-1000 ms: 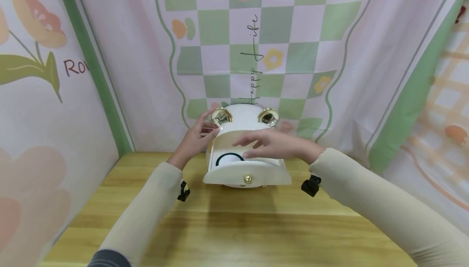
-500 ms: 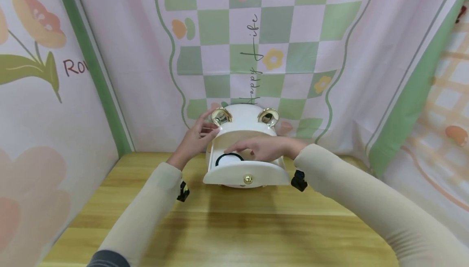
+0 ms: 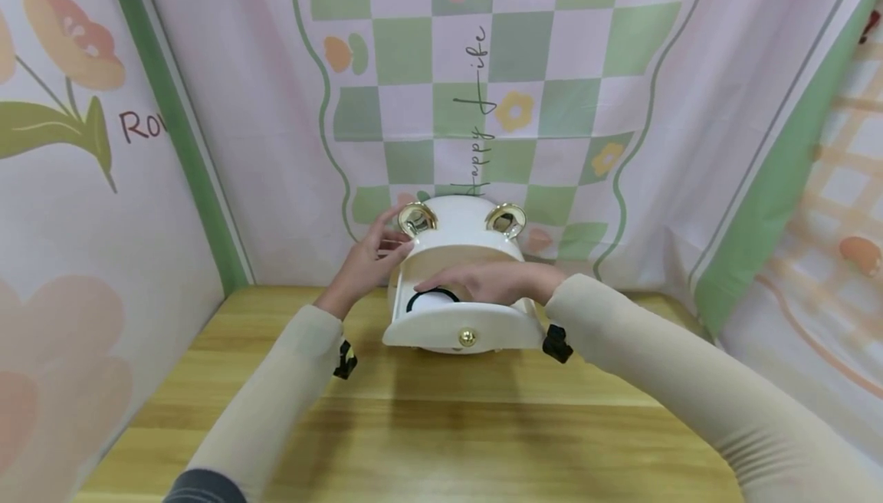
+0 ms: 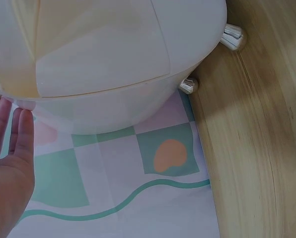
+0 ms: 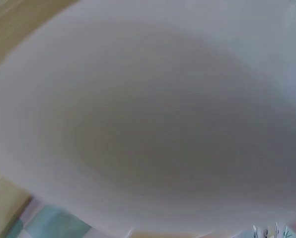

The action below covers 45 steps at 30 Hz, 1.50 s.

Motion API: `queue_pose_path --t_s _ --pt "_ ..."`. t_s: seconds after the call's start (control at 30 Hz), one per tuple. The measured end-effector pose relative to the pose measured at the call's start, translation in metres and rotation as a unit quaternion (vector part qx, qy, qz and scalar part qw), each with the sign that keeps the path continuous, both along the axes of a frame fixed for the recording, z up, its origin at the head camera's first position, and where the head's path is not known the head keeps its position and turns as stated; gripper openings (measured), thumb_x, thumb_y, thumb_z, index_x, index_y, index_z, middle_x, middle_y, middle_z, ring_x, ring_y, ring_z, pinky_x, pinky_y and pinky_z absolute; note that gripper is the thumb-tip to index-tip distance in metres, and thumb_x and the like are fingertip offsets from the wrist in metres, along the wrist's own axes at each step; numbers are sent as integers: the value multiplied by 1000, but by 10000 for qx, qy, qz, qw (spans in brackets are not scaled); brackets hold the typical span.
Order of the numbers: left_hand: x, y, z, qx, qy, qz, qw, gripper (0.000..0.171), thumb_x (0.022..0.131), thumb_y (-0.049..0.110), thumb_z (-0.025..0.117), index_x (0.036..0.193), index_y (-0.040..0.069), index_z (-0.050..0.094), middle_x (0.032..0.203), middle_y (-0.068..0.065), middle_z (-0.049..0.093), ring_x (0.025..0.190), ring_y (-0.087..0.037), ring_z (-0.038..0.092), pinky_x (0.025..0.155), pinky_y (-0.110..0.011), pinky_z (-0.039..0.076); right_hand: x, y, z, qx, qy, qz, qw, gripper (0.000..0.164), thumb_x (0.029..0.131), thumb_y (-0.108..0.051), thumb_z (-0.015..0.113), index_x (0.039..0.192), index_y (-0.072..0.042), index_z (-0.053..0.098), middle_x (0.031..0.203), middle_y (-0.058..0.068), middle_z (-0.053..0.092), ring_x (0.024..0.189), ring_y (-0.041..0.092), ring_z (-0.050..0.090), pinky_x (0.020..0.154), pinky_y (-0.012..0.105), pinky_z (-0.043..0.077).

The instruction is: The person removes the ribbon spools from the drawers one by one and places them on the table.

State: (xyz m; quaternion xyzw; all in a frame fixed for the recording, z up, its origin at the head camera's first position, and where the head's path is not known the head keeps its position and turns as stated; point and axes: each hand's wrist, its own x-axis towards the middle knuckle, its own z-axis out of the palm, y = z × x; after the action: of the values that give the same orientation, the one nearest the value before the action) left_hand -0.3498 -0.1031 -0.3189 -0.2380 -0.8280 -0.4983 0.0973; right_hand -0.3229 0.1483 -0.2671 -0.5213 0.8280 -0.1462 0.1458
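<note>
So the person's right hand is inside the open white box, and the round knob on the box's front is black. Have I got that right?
Not quite: the knob is gold, not black, as the head view shows. The rest stands: the right hand is inside the open white box.

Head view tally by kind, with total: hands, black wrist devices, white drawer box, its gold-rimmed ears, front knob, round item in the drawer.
Left hand, right hand: 2
Black wrist devices: 2
White drawer box: 1
Gold-rimmed ears: 2
Gold knob: 1
Dark-rimmed round item: 1
Total: 9
</note>
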Motion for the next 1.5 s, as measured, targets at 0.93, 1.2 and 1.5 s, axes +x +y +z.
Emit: queue_pose_path --t_s 0.93,1.2,1.5 --pt "1 0 1 99 -40 -2 9999 66 101 37 61 152 55 24 124 -4 61 115 -27 59 100 -45 49 20 56 30 -687 -317 -1189 9900 77 85 -27 83 151 -12 45 143 4 51 127 21 49 104 51 45" --pt "3 1 2 101 -83 -67 9999 66 101 36 61 153 53 23 125 -6 60 116 -28 59 100 -45 49 25 88 33 -703 -42 -1647 9838 84 78 -33 88 150 -15 48 137 7 47 120 23 44 99 47 48" --pt "3 1 3 121 -69 -40 9999 66 101 37 61 151 57 23 124 -5 60 115 -28 59 99 -46 50 30 131 30 -1084 -289 -1774 9777 82 83 -27 84 153 -12 43 162 14 26 142 36 32 103 57 43"
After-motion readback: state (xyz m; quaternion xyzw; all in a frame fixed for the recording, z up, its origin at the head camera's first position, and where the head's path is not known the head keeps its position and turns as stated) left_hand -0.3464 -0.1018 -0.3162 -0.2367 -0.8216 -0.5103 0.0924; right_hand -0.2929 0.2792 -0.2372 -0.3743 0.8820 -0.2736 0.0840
